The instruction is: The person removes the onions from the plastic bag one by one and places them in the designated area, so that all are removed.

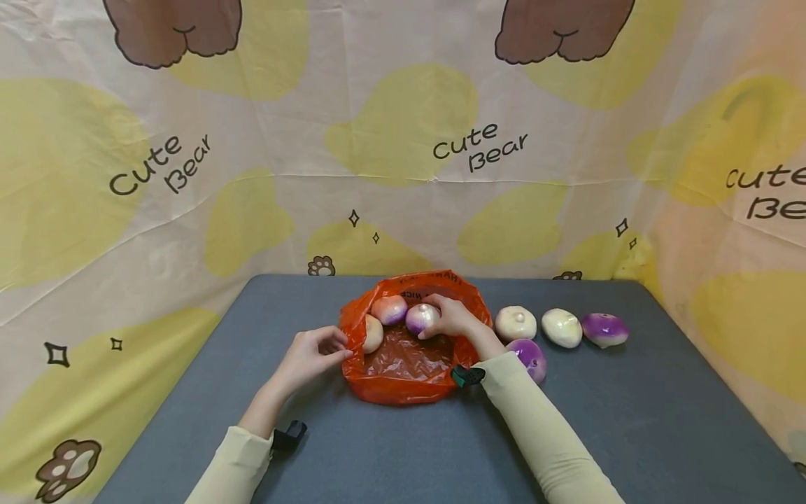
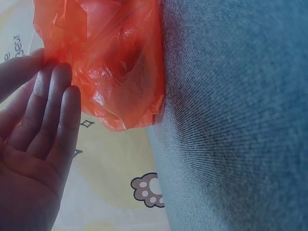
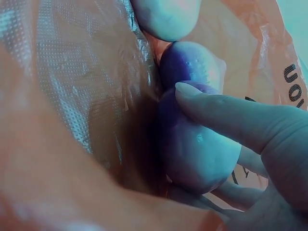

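Observation:
An orange-red plastic bag (image 1: 409,392) stands with its mouth wide on the grey table. Inside it, my right hand (image 1: 450,318) grips a purple-and-white turnip (image 1: 420,319), the thumb on one side and fingers round the other. Against that turnip lies a second purple-and-white turnip (image 1: 389,309). A pale turnip (image 1: 373,334) sits at the bag's left side, partly behind the rim. My left hand (image 1: 315,353) pinches the left edge of the bag between thumb and fingertips. In the left wrist view the bag's thin wall (image 2: 120,82) shows a rounded shape through it.
Right of the bag on the table (image 1: 630,434) lie a whitish turnip (image 1: 515,323), another pale turnip (image 1: 562,328) and a purple turnip (image 1: 605,330). A nearer purple turnip (image 1: 529,360) is partly hidden by my right sleeve. A printed cloth (image 1: 390,140) hangs behind the table.

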`<state>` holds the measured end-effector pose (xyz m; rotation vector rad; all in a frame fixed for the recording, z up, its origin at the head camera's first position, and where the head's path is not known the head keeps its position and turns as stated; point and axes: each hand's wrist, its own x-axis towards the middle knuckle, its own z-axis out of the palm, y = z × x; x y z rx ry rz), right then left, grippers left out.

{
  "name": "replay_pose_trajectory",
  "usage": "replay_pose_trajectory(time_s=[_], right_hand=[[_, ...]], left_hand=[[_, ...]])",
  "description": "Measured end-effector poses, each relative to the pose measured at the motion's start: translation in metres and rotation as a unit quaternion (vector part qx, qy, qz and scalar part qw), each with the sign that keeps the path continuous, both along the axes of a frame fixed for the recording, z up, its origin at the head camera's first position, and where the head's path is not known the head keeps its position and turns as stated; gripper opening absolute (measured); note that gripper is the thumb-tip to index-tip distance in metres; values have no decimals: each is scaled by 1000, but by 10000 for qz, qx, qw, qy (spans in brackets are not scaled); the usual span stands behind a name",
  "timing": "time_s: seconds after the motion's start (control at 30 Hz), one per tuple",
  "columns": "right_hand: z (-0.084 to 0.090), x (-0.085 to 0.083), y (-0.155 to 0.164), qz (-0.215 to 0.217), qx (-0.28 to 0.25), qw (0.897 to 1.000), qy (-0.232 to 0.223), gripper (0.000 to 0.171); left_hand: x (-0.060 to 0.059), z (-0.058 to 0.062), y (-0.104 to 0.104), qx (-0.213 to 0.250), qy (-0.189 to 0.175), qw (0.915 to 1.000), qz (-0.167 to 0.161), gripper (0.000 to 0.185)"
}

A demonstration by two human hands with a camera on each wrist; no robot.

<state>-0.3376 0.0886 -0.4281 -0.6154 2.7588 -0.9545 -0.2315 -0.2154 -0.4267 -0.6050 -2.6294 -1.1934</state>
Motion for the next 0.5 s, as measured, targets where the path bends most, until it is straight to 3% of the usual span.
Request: replay_pose_trajectory(time_s=[0.5], right_hand=[[13, 14, 4, 81, -237, 9996, 103, 79]], left_hand=[[2, 2, 0, 18, -50, 10000, 48, 10]])
